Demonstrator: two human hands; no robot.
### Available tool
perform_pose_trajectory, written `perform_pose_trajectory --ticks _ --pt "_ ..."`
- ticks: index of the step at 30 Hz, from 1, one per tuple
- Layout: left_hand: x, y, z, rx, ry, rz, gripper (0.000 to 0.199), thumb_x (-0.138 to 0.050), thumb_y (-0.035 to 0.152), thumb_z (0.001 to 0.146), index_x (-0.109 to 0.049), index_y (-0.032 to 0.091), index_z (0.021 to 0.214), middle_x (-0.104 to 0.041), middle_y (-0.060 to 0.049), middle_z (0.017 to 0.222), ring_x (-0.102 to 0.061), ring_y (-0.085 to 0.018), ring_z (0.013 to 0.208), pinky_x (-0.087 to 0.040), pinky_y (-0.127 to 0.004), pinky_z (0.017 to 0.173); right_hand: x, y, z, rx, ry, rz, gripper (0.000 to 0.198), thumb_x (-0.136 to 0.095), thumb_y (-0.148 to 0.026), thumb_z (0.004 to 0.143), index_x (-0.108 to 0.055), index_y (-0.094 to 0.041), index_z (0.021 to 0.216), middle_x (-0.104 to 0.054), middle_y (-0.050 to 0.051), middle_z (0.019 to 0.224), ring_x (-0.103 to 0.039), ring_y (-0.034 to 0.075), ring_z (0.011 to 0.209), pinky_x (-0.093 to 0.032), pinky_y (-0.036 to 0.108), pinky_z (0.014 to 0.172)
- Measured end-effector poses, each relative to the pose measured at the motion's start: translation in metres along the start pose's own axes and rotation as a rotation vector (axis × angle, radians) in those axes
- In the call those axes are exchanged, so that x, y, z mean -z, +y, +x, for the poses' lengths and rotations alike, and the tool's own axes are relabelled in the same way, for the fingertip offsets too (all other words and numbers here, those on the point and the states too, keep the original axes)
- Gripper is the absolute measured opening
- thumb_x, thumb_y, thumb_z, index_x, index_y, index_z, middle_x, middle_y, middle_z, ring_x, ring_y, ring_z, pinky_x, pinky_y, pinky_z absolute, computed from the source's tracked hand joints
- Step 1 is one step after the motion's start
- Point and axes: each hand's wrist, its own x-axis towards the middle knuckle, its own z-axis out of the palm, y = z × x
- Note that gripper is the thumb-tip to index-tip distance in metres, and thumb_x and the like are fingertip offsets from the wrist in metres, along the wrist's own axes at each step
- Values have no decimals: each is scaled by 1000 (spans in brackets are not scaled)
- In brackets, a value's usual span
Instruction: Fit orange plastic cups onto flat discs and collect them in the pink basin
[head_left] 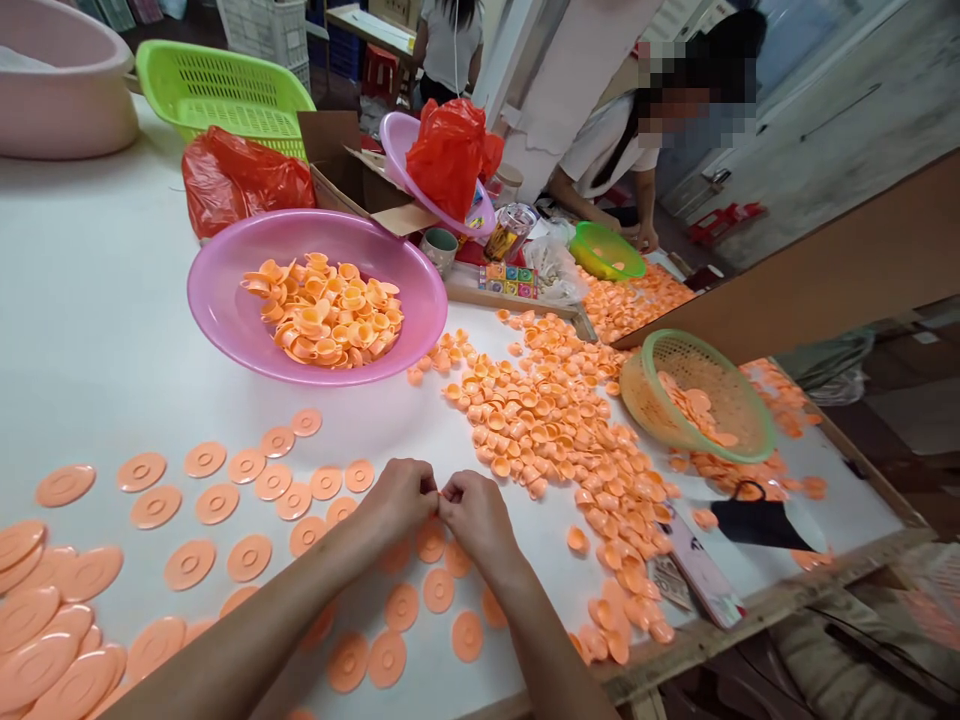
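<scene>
Over the white table, my left hand [403,492] and my right hand [477,508] meet fingertip to fingertip. Both are closed in a pinch, and whatever lies between the fingers is too small and hidden to make out. Around and below them lie flat orange toy saucers [402,607], spread out singly. To the right of my hands, a large heap of small orange toy cups [536,400] covers the table. Beyond my hands stands a pink basin [217,300] with orange cups on saucers [330,315] in it.
Overlapping saucers [45,620] pile up at the lower left. A green mesh basket [637,390] with orange pieces stands at right, near a phone [701,570] and black mask [757,520]. Red bags [247,185] and an open carton [345,175] stand behind. Another person [607,150] bends over the table's far end.
</scene>
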Motion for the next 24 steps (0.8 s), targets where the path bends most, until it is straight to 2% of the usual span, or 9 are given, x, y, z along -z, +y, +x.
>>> perform_pose_trajectory --ticks 6,12,17,21,24 --pt "-3 1 -1 34 -1 -14 15 -51 7 64 -52 19 56 -51 4 48 -50 -12 46 -29 -23 46 -3 11 -5 9 9 291 14 -61 -14 70 -70 -21 62 -61 -1 65 -57 14 62 -41 23 58" --pt "-8 -12 -8 36 19 -54 15 -49 15 75 -50 20 61 -52 5 50 -49 -11 43 -29 -22 45 -17 9 -17 65 130 290 17 -56 -17 80 -67 -20 66 -56 1 72 -55 13 64 -43 24 61" --pt "-9 -12 -6 1 76 -31 16 -53 13 70 -48 20 56 -48 4 51 -47 -11 48 -26 -23 47 -19 12 -18 114 129 328 14 -56 -17 79 -64 -20 68 -58 1 75 -56 13 66 -44 23 62" --pt "0 -12 -2 6 26 -97 15 -50 10 69 -52 20 57 -48 5 46 -51 -12 42 -34 -23 45 -15 14 -17 98 99 314 12 -58 -21 78 -64 -20 68 -59 -1 66 -55 14 62 -42 22 59" --pt "3 -17 -3 43 32 -174 17 -45 9 72 -55 20 63 -53 4 49 -56 -14 43 -41 -23 47 -14 14 -20 11 87 433 10 -61 -27 77 -63 -20 70 -55 -3 55 -52 12 53 -39 21 51"
